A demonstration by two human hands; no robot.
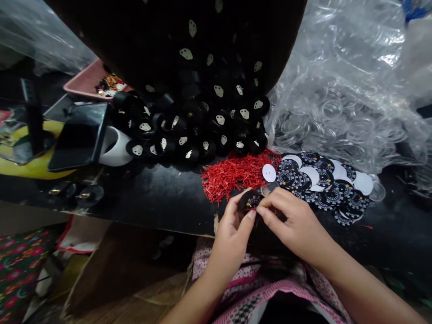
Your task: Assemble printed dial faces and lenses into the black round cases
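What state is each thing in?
Left hand: closed on round black plastic housing
Right hand: fingertips at housing, grip unclear
Housing: held, dial showing
Black flat rectangular device: screen dark
Pink plastic tray: uncovered
Clear plastic bag: crumpled
Thin red plastic pointers: loosely heaped
Round black-faced dials: piled, overlapping

Around the one black round housing [242, 204] I hold, I count two black round pieces [91, 195] at nine o'clock; one pink plastic tray [79, 82] at ten; over twenty black cylindrical cups [170, 146] towards eleven; uncountable red slivers [229, 174] nearby; over a dozen black printed dials [332, 195] at three
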